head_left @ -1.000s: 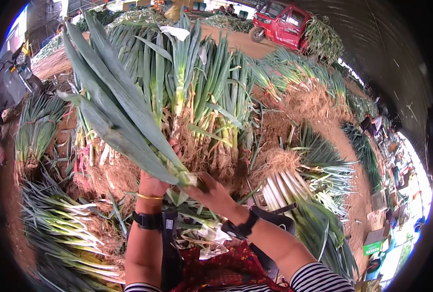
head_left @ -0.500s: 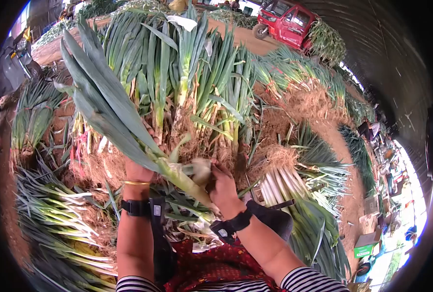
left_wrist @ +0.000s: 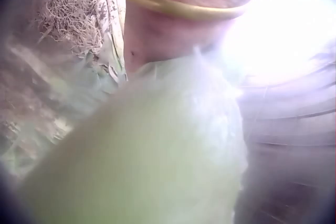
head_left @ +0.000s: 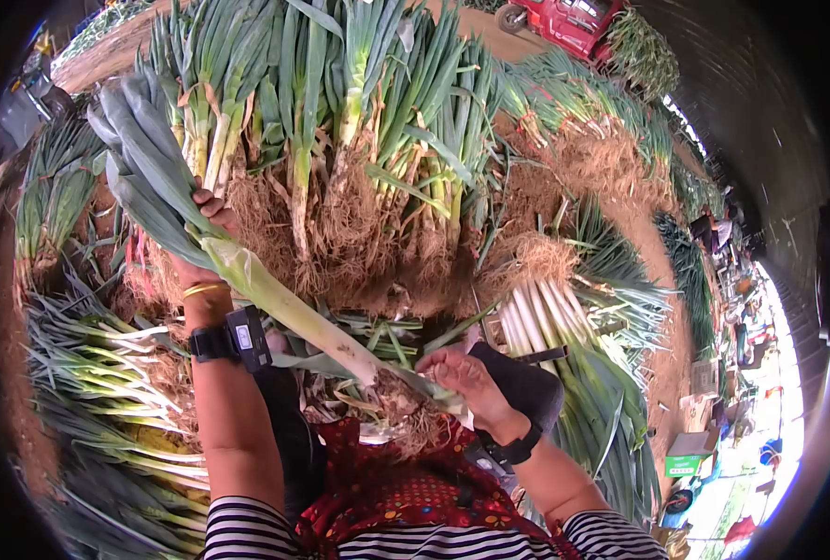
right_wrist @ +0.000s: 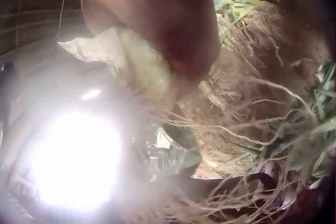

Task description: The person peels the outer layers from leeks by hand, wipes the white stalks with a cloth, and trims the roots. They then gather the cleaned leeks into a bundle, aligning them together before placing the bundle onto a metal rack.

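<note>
A large green onion [head_left: 294, 313] slants across the front of the body, leaves to the upper left and roots [head_left: 420, 425] low on the right. My left hand [head_left: 194, 267] grips it where the leaves meet the pale stalk, fingertips showing above. Beside the root end is my right hand [head_left: 471, 381], its fingers closed on a loose strip of outer leaf. In the right wrist view that pale leaf piece [right_wrist: 142, 61] shows under the hand. The stalk, blurred and close, fills much of the left wrist view.
Bundles of green onions [head_left: 340, 187] stand ahead, roots down. A bundle with white stalks [head_left: 550, 322] lies at the right, and loose ones [head_left: 121, 373] spread at the left. A red three-wheeled vehicle [head_left: 574, 23] is parked at the back. Boxes [head_left: 690, 453] stand far right.
The onion has swung lower, its root end now coming out between the hands. My left hand moved left; my right hand moved down and right, pulling a strip of leaf along the stalk.
</note>
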The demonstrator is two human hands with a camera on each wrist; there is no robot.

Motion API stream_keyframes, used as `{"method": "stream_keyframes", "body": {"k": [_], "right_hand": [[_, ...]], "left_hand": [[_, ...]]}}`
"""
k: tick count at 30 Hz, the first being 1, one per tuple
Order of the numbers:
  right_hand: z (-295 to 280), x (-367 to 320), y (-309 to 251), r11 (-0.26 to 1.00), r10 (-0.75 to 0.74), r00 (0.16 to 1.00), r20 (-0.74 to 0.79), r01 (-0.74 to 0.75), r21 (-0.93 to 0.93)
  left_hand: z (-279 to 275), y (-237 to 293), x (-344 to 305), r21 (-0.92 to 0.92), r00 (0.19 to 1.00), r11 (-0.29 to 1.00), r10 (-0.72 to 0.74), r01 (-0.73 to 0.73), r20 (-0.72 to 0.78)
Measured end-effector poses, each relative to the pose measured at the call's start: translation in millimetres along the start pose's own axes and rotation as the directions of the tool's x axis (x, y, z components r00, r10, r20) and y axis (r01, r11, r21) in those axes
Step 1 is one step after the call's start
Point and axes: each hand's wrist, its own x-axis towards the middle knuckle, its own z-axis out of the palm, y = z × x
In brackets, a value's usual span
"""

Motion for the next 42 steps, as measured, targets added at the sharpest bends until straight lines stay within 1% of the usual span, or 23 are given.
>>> {"method": "stream_keyframes", "body": {"k": [1, 3, 4, 5, 7, 8, 9, 11, 12, 16, 19, 21, 23, 26, 29, 31, 33, 34, 36, 37, 39, 41, 42], "right_hand": [[2.8, 2.4, -2.0, 1.0, 0.001, 1.0, -0.004, -0.001, 0.007], [9.4, 5.2, -3.4, 0.909, -0.127, 0.991, -0.038, 0.1, -0.404], [8.5, 2.3, 0.1, 0.751, -0.204, 0.978, 0.034, 0.178, -0.636], [8.9, -2.4, -0.1, 0.75, -0.204, 0.978, 0.03, 0.176, -0.638], [8.3, -12.1, -4.2, 0.607, -0.032, 0.973, 0.23, 0.202, -0.769], [3.0, -18.1, -5.7, 0.638, -0.069, 0.934, 0.35, 0.311, -0.704], [-0.8, -25.7, -8.8, 0.638, -0.067, 0.934, 0.35, 0.31, -0.704], [-2.5, -42.4, -19.6, 0.732, 0.029, 0.951, 0.307, 0.19, -0.655], [1.5, -48.8, -27.8, 0.707, -0.08, 0.949, 0.304, 0.269, -0.654], [-6.4, -62.6, -37.6, 0.638, -0.004, 0.957, 0.289, 0.225, -0.737], [-13.9, -78.8, -43.0, 0.706, -0.003, 0.961, 0.277, 0.198, -0.68], [-22.7, -92.8, -45.5, 0.737, 0.134, 0.96, 0.246, 0.07, -0.673], [-31.2, -99.9, -40.9, 0.723, 0.119, 0.967, 0.226, 0.071, -0.687], [-33.3, -102.1, -39.2, 0.723, 0.124, 0.971, 0.206, 0.054, -0.689], [-46.4, -106.8, -38.8, 0.733, 0.207, 0.951, 0.228, 0.004, -0.68], [-61.3, -120.8, -40.9, 0.704, 0.397, 0.885, 0.243, -0.123, -0.699], [-83.4, -136.9, -37.5, 0.685, 0.408, 0.887, 0.215, -0.141, -0.715], [-92.4, -141.5, -30.8, 0.692, 0.366, 0.918, 0.156, -0.157, -0.704], [-82.5, -132.4, -27.6, 0.686, 0.32, 0.947, 0.028, -0.211, -0.696], [-82.0, -120.0, -15.8, 0.66, 0.236, 0.967, 0.094, -0.089, -0.746], [-67.6, -82.1, -4.5, 0.459, 0.167, 0.981, 0.1, 0.013, -0.888], [-50.6, -52.5, -10.1, -0.099, 0.046, 0.995, -0.091, -0.086, -0.991], [-43.6, -33.6, -20.1, 0.046, 0.016, 0.991, -0.136, -0.137, -0.99]], "left_hand": [[1.8, 0.6, -0.6, 0.002, 1.0, 1.0, -0.007, 0.007, -0.003], [3.9, 0.9, -0.8, 0.039, 1.0, 0.999, -0.005, 0.005, -0.013], [0.4, 1.7, -0.9, 0.07, 0.999, 0.997, 0.019, -0.017, -0.027], [-0.9, 3.9, -0.8, 0.067, 1.0, 0.998, 0.016, -0.014, -0.026], [-4.7, 11.2, -0.3, 0.066, 1.0, 0.998, -0.006, 0.007, -0.015], [-7.1, 15.1, -0.4, 0.066, 1.0, 0.998, -0.007, 0.008, -0.016], [-9.8, 19.4, 0.0, 0.071, 1.0, 0.997, -0.002, 0.003, -0.012], [-14.4, 24.0, 0.0, 0.08, 1.0, 0.997, 0.007, -0.006, -0.006], [-14.0, 23.3, -1.7, 0.076, 0.999, 0.997, 0.003, 0.0, -0.033], [-19.3, 20.3, -1.0, 0.082, 0.999, 0.997, 0.002, 0.002, -0.039], [-24.6, 21.5, -2.0, 0.104, 0.996, 0.994, -0.019, 0.028, -0.088], [-22.4, 23.7, -2.6, 0.109, 0.989, 0.983, -0.145, 0.147, -0.03], [-21.8, 26.8, -2.2, 0.189, 0.993, 0.977, -0.082, 0.097, -0.087], [-11.4, 11.9, -1.0, 0.456, 0.924, 0.889, 0.193, -0.023, -0.329], [-24.9, 9.9, -1.8, 0.562, 0.879, 0.827, 0.274, -0.009, -0.389], [-45.1, 27.8, 1.2, 0.474, 0.887, 0.88, 0.226, -0.01, -0.402], [-107.5, 71.6, 2.5, 0.686, 0.845, 0.694, 0.486, -0.216, -0.225], [-41.3, 60.5, -3.8, 0.645, 0.839, 0.763, 0.378, -0.043, -0.392], [-27.4, 56.4, -4.1, 0.645, 0.826, 0.76, 0.412, -0.078, -0.385], [-24.0, 54.4, -4.9, 0.68, 0.802, 0.731, 0.441, -0.059, -0.404], [8.9, 28.3, -2.7, 0.708, 0.755, 0.704, 0.496, -0.059, -0.429], [15.5, 19.7, -3.9, 0.768, 0.675, 0.639, 0.577, -0.024, -0.459], [28.4, 11.4, -7.2, 0.81, 0.69, 0.587, 0.577, 0.022, -0.437]]}}
